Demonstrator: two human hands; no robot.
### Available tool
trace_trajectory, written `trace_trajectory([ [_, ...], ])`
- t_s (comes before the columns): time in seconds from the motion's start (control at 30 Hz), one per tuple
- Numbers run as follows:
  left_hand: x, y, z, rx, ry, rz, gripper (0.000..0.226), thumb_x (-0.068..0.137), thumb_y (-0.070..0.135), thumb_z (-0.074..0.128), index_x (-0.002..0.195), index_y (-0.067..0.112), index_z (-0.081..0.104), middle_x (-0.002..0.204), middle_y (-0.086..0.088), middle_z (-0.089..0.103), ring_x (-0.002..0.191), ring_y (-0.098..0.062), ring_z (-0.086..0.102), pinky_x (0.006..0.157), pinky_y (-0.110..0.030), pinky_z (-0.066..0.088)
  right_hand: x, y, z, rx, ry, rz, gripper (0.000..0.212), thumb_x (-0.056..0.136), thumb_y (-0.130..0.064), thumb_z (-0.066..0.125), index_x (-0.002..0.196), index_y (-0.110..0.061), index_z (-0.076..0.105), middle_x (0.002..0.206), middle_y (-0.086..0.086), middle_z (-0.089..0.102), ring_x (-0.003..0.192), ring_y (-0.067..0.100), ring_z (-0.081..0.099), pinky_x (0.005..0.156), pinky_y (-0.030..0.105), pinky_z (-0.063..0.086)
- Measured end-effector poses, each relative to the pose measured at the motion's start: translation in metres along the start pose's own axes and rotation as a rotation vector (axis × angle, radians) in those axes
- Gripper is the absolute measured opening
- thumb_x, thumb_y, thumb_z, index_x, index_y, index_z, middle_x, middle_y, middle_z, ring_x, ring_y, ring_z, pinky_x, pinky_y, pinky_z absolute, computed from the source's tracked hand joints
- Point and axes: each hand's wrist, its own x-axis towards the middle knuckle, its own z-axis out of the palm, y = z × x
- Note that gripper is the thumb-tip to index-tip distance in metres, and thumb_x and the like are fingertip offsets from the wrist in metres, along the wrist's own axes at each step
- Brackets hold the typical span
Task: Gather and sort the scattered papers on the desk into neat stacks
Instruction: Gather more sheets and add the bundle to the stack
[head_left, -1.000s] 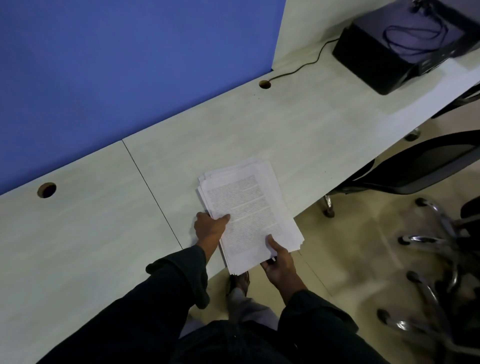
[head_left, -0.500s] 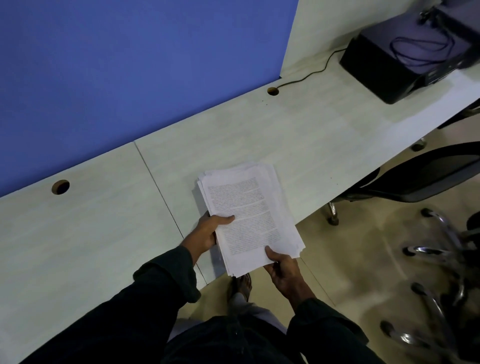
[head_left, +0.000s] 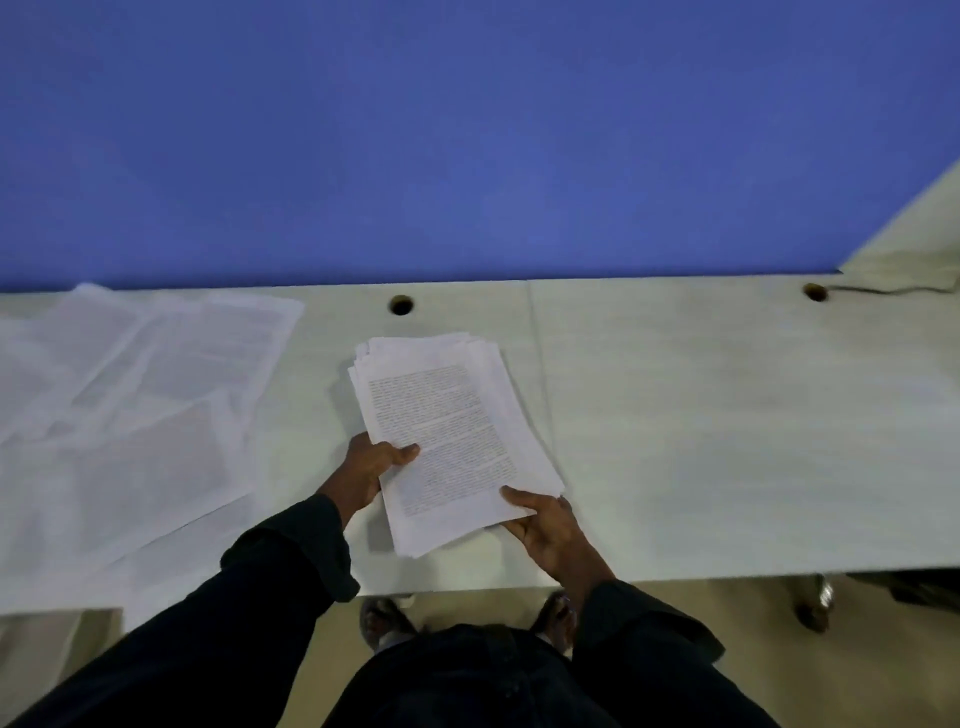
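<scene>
- The left hand gripped the stack of papers at its left long edge, thumb lying on the printed top sheet and fingers tucked beneath.
- The right hand clasped the stack's near right corner, thumb on top, the rest of the fingers under the sheets.
- The stack was tilted, its far end turned a little leftward; the sheets were fanned unevenly at the far edge and along the right side. Whether it touched the surface or was lifted just clear could not be told.
- It sat over the middle of the desk, nearer the front edge than the back, just left of the seam that crossed the desk front to back.
- Loose sheets overlapped across the left part of the desk, from the back edge to the front edge, apart from the stack with a bare strip between.
- Right of the seam the desk lay bare up to its back edge.
- Two round cable holes sat along the back edge below the blue partition; a dark cable ran from the right one.
</scene>
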Motion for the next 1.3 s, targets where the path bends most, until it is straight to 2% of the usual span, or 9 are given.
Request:
trace_trajectory([
  [0.17, 0.002, 0.012, -0.086, 0.069, 0.335, 0.13, 0.04, 0.076, 0.012, 0.087, 0.113, 0.011, 0.072, 0.108, -0.006, 0.073, 0.098, -0.025, 0.069, 0.094, -0.04, 0.056, 0.035, 0.062, 0.085, -0.031, -0.017, 0.058, 0.05, 0.083, 0.011, 0.073, 0.131, -0.001, 0.064, 0.126, 0.015, 0.072, 0.114, 0.035, 0.07, 0.076, 0.042, 0.063],
  [0.37, 0.03, 0.014, -0.131, 0.243, 0.301, 0.081, 0.051, 0.084, 0.031, 0.08, 0.124, 0.007, 0.061, 0.121, -0.004, 0.066, 0.11, -0.024, 0.063, 0.092, -0.034, 0.052, 0.061, 0.099, 0.122, -0.17, 0.175, 0.061, 0.054, 0.088, 0.0, 0.071, 0.138, 0.004, 0.053, 0.133, 0.021, 0.063, 0.11, 0.033, 0.067, 0.084, 0.04, 0.062],
  [0.5, 0.029, -0.006, -0.132, 0.376, 0.328, -0.041, 0.019, 0.085, 0.018, 0.076, 0.091, 0.013, 0.058, 0.096, -0.001, 0.062, 0.1, -0.026, 0.062, 0.073, -0.026, 0.045, 0.046, 0.106, 0.121, -0.253, 0.302, 0.043, 0.06, 0.079, -0.02, 0.088, 0.126, 0.004, 0.057, 0.117, 0.025, 0.071, 0.102, 0.042, 0.072, 0.073, 0.041, 0.064],
  [0.57, 0.023, -0.013, -0.132, 0.388, 0.402, -0.02, 0.025, 0.083, 0.017, 0.077, 0.09, 0.013, 0.053, 0.096, -0.001, 0.058, 0.105, -0.028, 0.062, 0.075, -0.027, 0.043, 0.036, 0.109, 0.121, -0.446, 0.321, 0.164, 0.063, 0.076, -0.041, 0.089, 0.112, 0.004, 0.063, 0.104, 0.025, 0.075, 0.092, 0.041, 0.076, 0.074, 0.043, 0.065],
  [0.77, -0.005, -0.021, -0.139, 0.326, 0.561, 0.074, 0.036, 0.085, 0.017, 0.074, 0.113, 0.003, 0.057, 0.1, -0.012, 0.067, 0.101, -0.03, 0.064, 0.078, -0.026, 0.042, 0.036, 0.131, 0.166, -0.816, -0.045, 0.629, 0.069, 0.077, -0.05, 0.085, 0.115, 0.005, 0.067, 0.105, 0.019, 0.078, 0.093, 0.031, 0.078, 0.075, 0.035, 0.063],
  [0.9, -0.034, -0.031, -0.18, 0.217, 0.73, 0.061, 0.022, 0.081, 0.01, 0.072, 0.098, 0.011, 0.058, 0.093, -0.009, 0.069, 0.098, -0.029, 0.065, 0.078, -0.024, 0.038, 0.042, 0.151, 0.242, -0.922, -0.162, 0.47, 0.031, 0.096, -0.033, 0.07, 0.08, -0.007, 0.066, 0.072, 0.013, 0.068, 0.06, 0.022, 0.065, 0.061, 0.027, 0.057],
  [1.03, -0.066, -0.044, -0.238, 0.136, 0.899, -0.031, 0.022, 0.083, 0.01, 0.07, 0.102, 0.004, 0.06, 0.102, -0.013, 0.068, 0.097, -0.031, 0.063, 0.077, -0.029, 0.045, 0.059, 0.184, 0.303, -1.217, -0.172, -0.002, 0.014, 0.095, -0.018, 0.069, 0.102, -0.006, 0.074, 0.088, 0.01, 0.076, 0.071, 0.019, 0.073, 0.06, 0.025, 0.06],
  [1.13, -0.081, -0.06, -0.275, 0.085, 0.909, -0.188, 0.043, 0.074, 0.024, 0.068, 0.103, -0.005, 0.056, 0.109, -0.023, 0.067, 0.099, -0.036, 0.064, 0.078, -0.034, 0.05, 0.077, 0.211, 0.33, -1.543, -0.171, -0.282, 0.037, 0.086, -0.02, 0.07, 0.122, -0.015, 0.066, 0.127, 0.008, 0.066, 0.114, 0.026, 0.065, 0.094, 0.034, 0.056],
  [1.3, -0.08, -0.061, -0.307, 0.223, 0.778, -0.326, 0.076, 0.075, 0.028, 0.081, 0.126, -0.005, 0.036, 0.125, -0.02, 0.053, 0.114, -0.035, 0.057, 0.077, -0.031, 0.045, 0.108, 0.243, 0.36, -1.896, 0.108, -0.307, 0.093, 0.073, -0.054, 0.083, 0.137, -0.006, 0.037, 0.139, 0.016, 0.043, 0.13, 0.036, 0.044, 0.102, 0.046, 0.046],
])
